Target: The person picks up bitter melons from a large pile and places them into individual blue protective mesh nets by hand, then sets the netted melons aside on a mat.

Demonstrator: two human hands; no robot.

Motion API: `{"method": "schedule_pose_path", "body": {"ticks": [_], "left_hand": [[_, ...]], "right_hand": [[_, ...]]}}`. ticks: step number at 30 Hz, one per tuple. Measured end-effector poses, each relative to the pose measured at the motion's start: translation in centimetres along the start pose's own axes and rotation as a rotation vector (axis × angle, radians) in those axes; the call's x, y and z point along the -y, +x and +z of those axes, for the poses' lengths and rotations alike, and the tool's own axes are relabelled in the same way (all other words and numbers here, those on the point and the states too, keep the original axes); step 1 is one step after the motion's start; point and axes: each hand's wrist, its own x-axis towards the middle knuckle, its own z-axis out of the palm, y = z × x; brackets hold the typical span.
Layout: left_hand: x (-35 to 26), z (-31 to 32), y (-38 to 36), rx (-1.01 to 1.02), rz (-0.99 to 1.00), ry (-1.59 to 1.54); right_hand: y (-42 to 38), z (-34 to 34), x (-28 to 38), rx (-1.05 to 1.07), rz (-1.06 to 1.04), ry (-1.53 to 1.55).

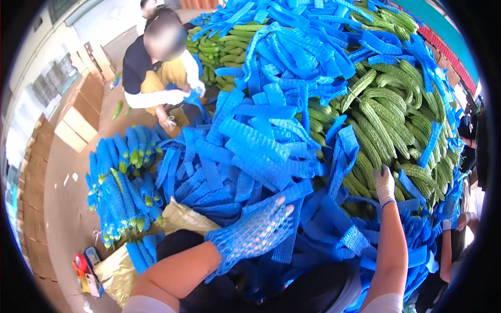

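A blue foam mesh sleeve is pulled over my left hand (255, 235), which is held up with its fingers stretched out, above a heap of loose blue mesh sleeves (219, 175). To the right, my right hand (385, 187) wears a pale glove. Its thumb and fingers close around the lower end of a bitter gourd (373, 136), long, green and ridged, in the big pile. Part of that grip is hidden by the hand itself. More bitter gourds (402, 86) lie stacked around and above it, with blue sleeves scattered among them.
Sleeved gourds (117, 193) stand bundled at the left. Scissors (81, 265) with red-orange handles lie on the floor beside a tan sack (117, 271). A co-worker (156, 68) sits across, holding blue mesh. Cardboard boxes (81, 112) line the left; another person's arm (446, 250) shows at right.
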Motion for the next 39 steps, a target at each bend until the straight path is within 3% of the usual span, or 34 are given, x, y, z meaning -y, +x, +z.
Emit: {"method": "schedule_pose_path", "body": {"ticks": [3, 9, 13, 14, 16, 17, 18, 20, 22, 23, 24, 26, 27, 29, 30, 32, 33, 34, 36, 37, 39], "left_hand": [[-0.8, -1.3, 0.9, 0.338, -0.205, -0.051], [0.7, 0.1, 0.3, 0.417, -0.262, -0.097], [0.3, -0.7, 1.2, 0.463, -0.323, -0.109], [0.7, -0.2, 0.9, 0.463, -0.309, -0.126], [1.5, 1.0, -0.4, 0.333, -0.086, -0.059], [2.0, 0.8, -0.5, 0.295, 0.101, 0.052], [0.9, -0.2, 0.4, 0.317, 0.089, 0.093], [-0.7, -1.4, 2.4, 0.351, -0.231, -0.119], [-0.7, -1.2, 2.2, 0.327, -0.359, -0.229], [-0.6, -0.8, 2.2, 0.313, -0.591, -0.506], [-1.8, -2.1, 2.6, 0.117, -0.195, -0.174], [-2.5, -2.5, 2.7, 0.114, -0.202, -0.225], [-3.5, -2.4, 3.2, 0.109, -0.194, -0.229], [-5.8, -2.1, 4.2, 0.012, -1.007, -1.351], [-6.2, -2.3, 3.9, 0.016, -0.989, -1.356], [-5.9, -1.7, 3.2, 0.023, -0.079, -0.393], [-4.3, 0.0, 3.6, 0.251, -0.507, -0.833], [-6.0, -0.7, 2.5, -0.139, -0.07, -0.414], [-6.0, -1.5, 2.7, -0.155, -0.272, -0.614], [-4.7, -1.1, 2.6, -0.152, -0.282, -0.465], [-3.5, -0.6, 1.9, -0.161, -0.195, -0.605]], "right_hand": [[2.3, 1.2, -6.6, 0.018, 0.134, -0.176], [5.6, 6.6, -10.6, 0.126, 0.232, -0.274], [4.7, 5.0, -5.5, 0.049, 0.21, -0.374], [4.8, 3.9, -4.9, 0.227, 0.168, -0.111], [2.0, 0.6, 3.4, 0.321, 0.067, -0.322], [1.6, 0.5, 4.7, 0.372, 0.129, -0.358], [0.6, -0.1, 5.8, 0.326, 0.119, -0.248], [-1.2, -1.2, 6.4, 0.431, 0.151, 0.012], [-5.1, -3.8, 6.7, 0.566, 0.352, 0.466], [-7.2, -6.0, 7.2, 0.581, 0.379, 0.675], [-9.5, -7.4, 7.4, 0.595, 0.4, 0.889], [-13.1, -8.2, 8.4, 0.598, 0.55, 1.236], [-14.9, -9.2, 10.4, 0.616, 0.425, 1.394], [-17.2, -11.0, 15.3, 0.725, 0.537, 1.675], [-18.1, -10.8, 17.2, 0.814, 0.529, 1.743], [-19.8, -10.5, 20.7, 0.973, 0.429, 1.816], [-20.0, -10.7, 23.2, 1.027, 0.189, 1.818], [-20.9, -10.2, 23.6, 1.016, 0.319, 1.731], [-22.1, -8.3, 24.8, 1.001, 0.289, 1.791], [-22.6, -7.8, 25.4, 0.957, 0.247, 1.766], [-23.2, -5.8, 25.3, 0.839, 0.231, 1.705]]}}
